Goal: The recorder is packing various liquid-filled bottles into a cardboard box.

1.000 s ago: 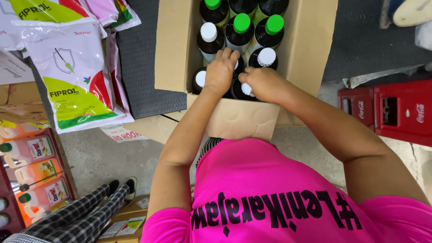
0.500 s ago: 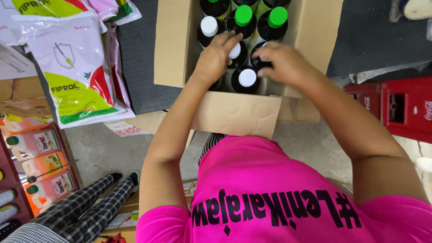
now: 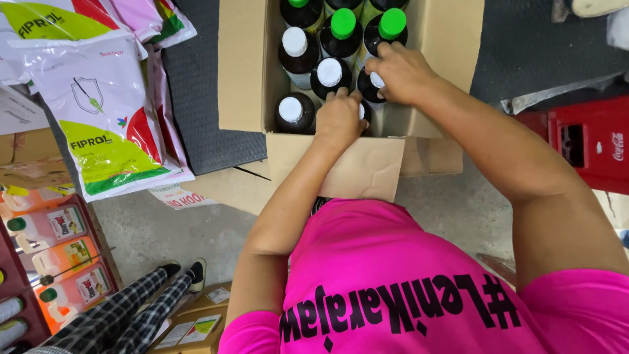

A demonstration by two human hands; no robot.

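An open cardboard box (image 3: 249, 72) sits at twelve o'clock from me on a dark mat (image 3: 196, 98), filled with dark bottles (image 3: 298, 56) standing upright, some white-capped, some green-capped. At ten o'clock lie white and green sacks (image 3: 98, 124); at three o'clock stands a red crate (image 3: 583, 144). My left hand (image 3: 339, 118) is curled down over a bottle at the box's near wall, fingers closed on its top. My right hand (image 3: 400, 72), at one o'clock, grips the white cap of a neighbouring bottle (image 3: 371, 85), fingers wrapped round it.
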